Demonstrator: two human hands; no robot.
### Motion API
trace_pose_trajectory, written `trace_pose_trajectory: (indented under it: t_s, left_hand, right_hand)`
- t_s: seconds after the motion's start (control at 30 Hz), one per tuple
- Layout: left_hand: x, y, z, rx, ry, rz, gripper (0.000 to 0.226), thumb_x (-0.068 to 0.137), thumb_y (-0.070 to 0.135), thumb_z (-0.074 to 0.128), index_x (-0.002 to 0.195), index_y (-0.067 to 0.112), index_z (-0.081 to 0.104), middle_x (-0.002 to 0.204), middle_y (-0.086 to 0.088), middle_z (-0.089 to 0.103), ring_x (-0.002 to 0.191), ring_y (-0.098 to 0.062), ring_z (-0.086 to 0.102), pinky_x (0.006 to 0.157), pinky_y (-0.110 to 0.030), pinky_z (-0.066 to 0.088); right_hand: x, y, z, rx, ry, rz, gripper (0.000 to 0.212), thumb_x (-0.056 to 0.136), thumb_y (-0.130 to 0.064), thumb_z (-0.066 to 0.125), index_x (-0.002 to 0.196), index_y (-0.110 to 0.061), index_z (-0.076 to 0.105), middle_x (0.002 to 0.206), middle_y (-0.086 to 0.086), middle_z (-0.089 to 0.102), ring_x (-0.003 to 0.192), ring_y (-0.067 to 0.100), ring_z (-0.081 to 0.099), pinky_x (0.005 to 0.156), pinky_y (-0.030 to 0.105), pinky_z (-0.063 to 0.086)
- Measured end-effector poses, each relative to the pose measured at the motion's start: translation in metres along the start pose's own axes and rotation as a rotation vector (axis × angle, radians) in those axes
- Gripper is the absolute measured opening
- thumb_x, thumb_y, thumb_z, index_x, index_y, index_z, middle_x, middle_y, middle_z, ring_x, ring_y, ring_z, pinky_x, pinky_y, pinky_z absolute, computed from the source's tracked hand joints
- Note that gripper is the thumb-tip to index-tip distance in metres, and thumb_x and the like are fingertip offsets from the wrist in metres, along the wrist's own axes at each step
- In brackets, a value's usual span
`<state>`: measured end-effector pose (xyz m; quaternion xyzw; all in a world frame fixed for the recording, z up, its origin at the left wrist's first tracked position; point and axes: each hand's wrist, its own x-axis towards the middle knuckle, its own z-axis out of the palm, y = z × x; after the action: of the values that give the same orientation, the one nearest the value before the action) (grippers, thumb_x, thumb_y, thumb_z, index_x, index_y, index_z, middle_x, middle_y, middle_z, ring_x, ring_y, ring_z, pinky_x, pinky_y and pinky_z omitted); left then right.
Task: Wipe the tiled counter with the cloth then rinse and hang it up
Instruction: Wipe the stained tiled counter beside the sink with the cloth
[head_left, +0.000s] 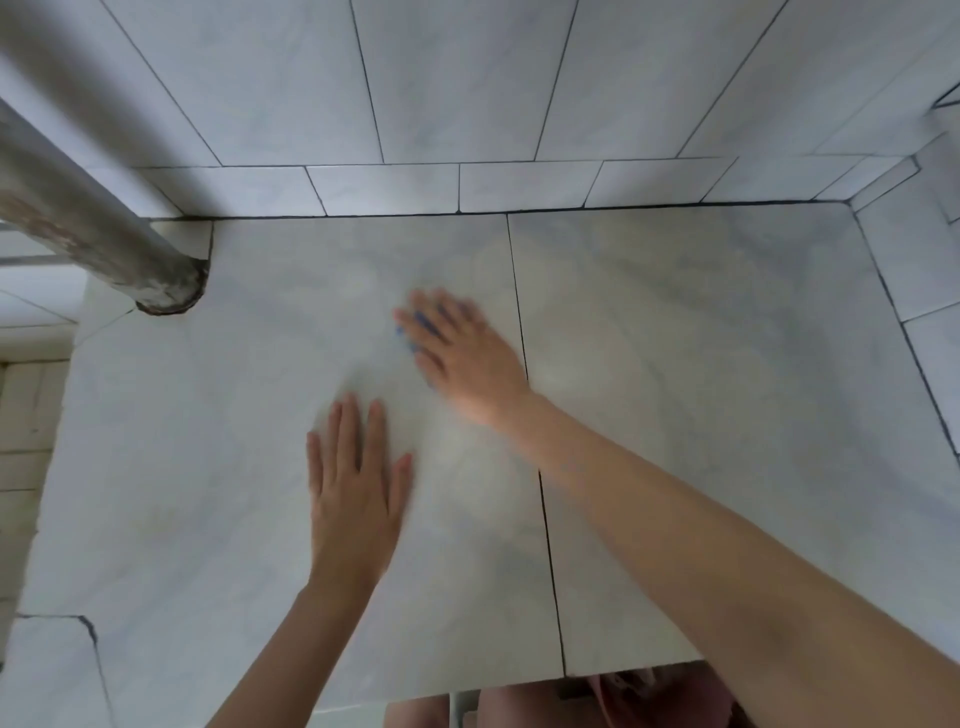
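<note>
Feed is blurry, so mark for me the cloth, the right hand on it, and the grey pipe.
cloth (425, 323): head view, the blue strip left uncovered.
right hand (467, 353): head view, back of the hand.
grey pipe (104, 228): head view, lower shaft.

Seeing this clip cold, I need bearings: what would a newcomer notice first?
The two bare hands on the pale tiled counter stand out first: the right hand, blurred, presses a blue cloth flat near the middle, the left hand lies flat nearer the front edge. A grey pipe meets the counter at its far left corner.
</note>
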<state>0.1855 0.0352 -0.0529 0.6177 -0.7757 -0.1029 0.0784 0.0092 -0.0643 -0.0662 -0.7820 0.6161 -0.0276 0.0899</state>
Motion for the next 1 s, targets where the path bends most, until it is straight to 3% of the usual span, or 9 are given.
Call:
trace_pose_trajectory:
  t_s: [0.1, 0.27, 0.47, 0.53, 0.6, 0.67, 0.73, 0.83, 1.0]
  left_hand:
    - [0.031, 0.020, 0.006, -0.008, -0.003, 0.046, 0.057, 0.097, 0.040, 0.026, 0.145, 0.010, 0.032, 0.153, -0.014, 0.026, 0.144, -0.025, 0.018, 0.118, -0.042, 0.006]
    - [0.044, 0.034, 0.019, 0.063, -0.032, 0.019, 0.059, 0.098, 0.040, 0.020, 0.149, 0.012, 0.021, 0.156, -0.010, 0.018, 0.145, -0.022, 0.010, 0.118, -0.043, 0.001]
    - [0.044, 0.036, 0.019, 0.084, -0.015, 0.008, 0.058, 0.098, 0.040, 0.020, 0.149, 0.012, 0.020, 0.156, -0.009, 0.017, 0.146, -0.020, 0.008, 0.118, -0.043, 0.001]
    - [0.043, 0.037, 0.018, 0.077, -0.015, -0.003, 0.058, 0.097, 0.041, 0.021, 0.149, 0.013, 0.020, 0.156, -0.008, 0.017, 0.146, -0.018, 0.007, 0.118, -0.043, 0.002]
    - [0.043, 0.037, 0.017, 0.073, -0.009, -0.005, 0.058, 0.097, 0.040, 0.023, 0.149, 0.013, 0.022, 0.156, -0.008, 0.019, 0.145, -0.019, 0.009, 0.118, -0.043, 0.003]
    - [0.043, 0.038, 0.016, 0.075, -0.003, -0.004, 0.058, 0.097, 0.039, 0.025, 0.148, 0.011, 0.025, 0.155, -0.009, 0.022, 0.145, -0.020, 0.013, 0.118, -0.043, 0.005]
    - [0.044, 0.038, 0.016, 0.078, -0.001, -0.003, 0.058, 0.097, 0.038, 0.025, 0.147, 0.011, 0.026, 0.155, -0.010, 0.023, 0.145, -0.020, 0.013, 0.118, -0.044, 0.007]
    - [0.045, 0.038, 0.015, 0.077, 0.000, -0.005, 0.057, 0.097, 0.038, 0.025, 0.147, 0.011, 0.026, 0.155, -0.009, 0.023, 0.145, -0.019, 0.012, 0.118, -0.044, 0.008]
    - [0.045, 0.038, 0.016, 0.071, 0.007, -0.003, 0.057, 0.096, 0.037, 0.026, 0.146, 0.010, 0.028, 0.154, -0.010, 0.026, 0.144, -0.021, 0.016, 0.117, -0.044, 0.009]
  right_hand:
    - [-0.001, 0.069, -0.014, -0.049, 0.035, 0.201, 0.050, 0.092, -0.029, 0.028, 0.136, -0.016, 0.049, 0.140, 0.012, 0.049, 0.128, 0.034, 0.047, 0.104, 0.047, 0.040]
    - [-0.045, 0.172, -0.039, -0.025, 0.052, 0.618, 0.051, 0.101, -0.025, 0.027, 0.150, -0.018, 0.014, 0.158, 0.010, 0.010, 0.145, 0.030, 0.007, 0.117, 0.042, 0.007]
    - [-0.051, 0.172, -0.042, 0.003, 0.091, 0.816, 0.051, 0.102, -0.025, 0.020, 0.151, -0.017, 0.006, 0.159, 0.010, 0.002, 0.146, 0.029, 0.001, 0.118, 0.042, -0.001]
    - [-0.029, 0.144, -0.036, -0.013, 0.076, 0.736, 0.051, 0.102, -0.026, 0.014, 0.151, -0.014, 0.007, 0.158, 0.012, 0.004, 0.146, 0.031, 0.002, 0.117, 0.042, 0.000]
    - [-0.004, 0.100, -0.027, -0.004, 0.050, 0.529, 0.061, 0.093, -0.032, -0.001, 0.150, -0.014, 0.011, 0.158, 0.012, 0.010, 0.145, 0.032, 0.007, 0.117, 0.042, 0.003]
    - [0.018, 0.054, -0.021, 0.039, 0.024, 0.340, 0.066, 0.089, -0.036, 0.001, 0.148, -0.015, 0.022, 0.155, 0.011, 0.021, 0.143, 0.033, 0.017, 0.117, 0.043, 0.007]
    - [0.032, 0.022, -0.018, 0.036, -0.028, 0.179, 0.061, 0.093, -0.038, 0.005, 0.150, -0.019, 0.017, 0.158, 0.007, 0.013, 0.145, 0.028, 0.010, 0.117, 0.039, -0.001]
    - [0.042, 0.012, -0.018, 0.020, -0.055, 0.112, 0.053, 0.102, -0.038, 0.015, 0.150, -0.023, 0.002, 0.159, 0.002, -0.004, 0.146, 0.021, -0.005, 0.115, 0.034, -0.011]
    - [0.014, 0.017, -0.014, 0.035, -0.007, -0.042, 0.061, 0.095, -0.042, 0.012, 0.148, -0.013, 0.024, 0.155, 0.005, 0.023, 0.144, 0.023, 0.018, 0.119, 0.035, 0.007]
